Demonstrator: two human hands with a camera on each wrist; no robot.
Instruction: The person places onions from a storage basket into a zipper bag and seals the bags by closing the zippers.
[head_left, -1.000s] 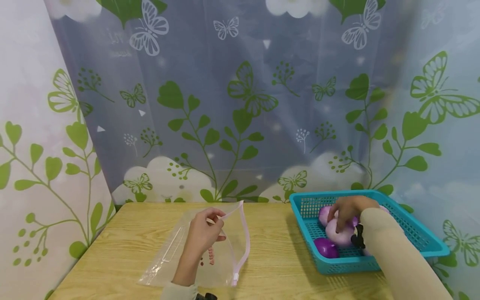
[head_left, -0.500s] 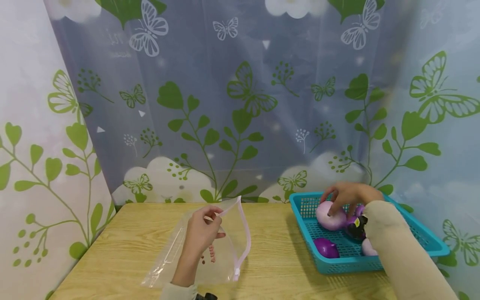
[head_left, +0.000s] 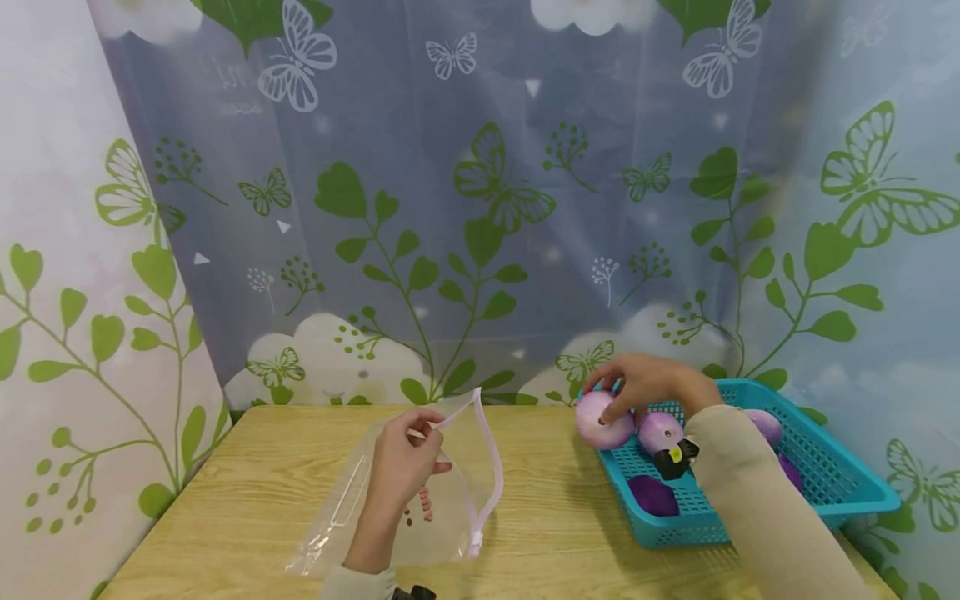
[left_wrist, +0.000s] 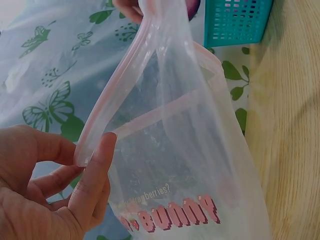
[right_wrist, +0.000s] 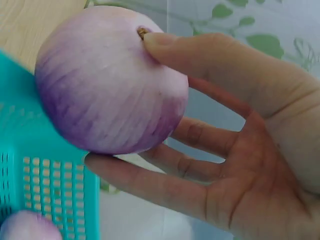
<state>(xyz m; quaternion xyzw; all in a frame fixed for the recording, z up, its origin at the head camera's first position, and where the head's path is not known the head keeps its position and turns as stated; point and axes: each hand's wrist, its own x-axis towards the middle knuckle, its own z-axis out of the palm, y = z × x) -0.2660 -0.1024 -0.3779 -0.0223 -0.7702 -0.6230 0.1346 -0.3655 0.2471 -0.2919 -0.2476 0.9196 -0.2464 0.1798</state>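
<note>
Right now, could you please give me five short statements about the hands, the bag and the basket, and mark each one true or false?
1. The right hand holds a pale purple onion. True.
2. The left hand pinches the edge of a clear bag printed with the word BUNNY. True.
3. The pale purple onion is inside the clear bag. False: it is outside the clear bag, at the rim of the turquoise basket.
4. The clear bag is zipped shut. False: its mouth gapes open.
5. A dark purple onion lies in the turquoise basket. True.
</note>
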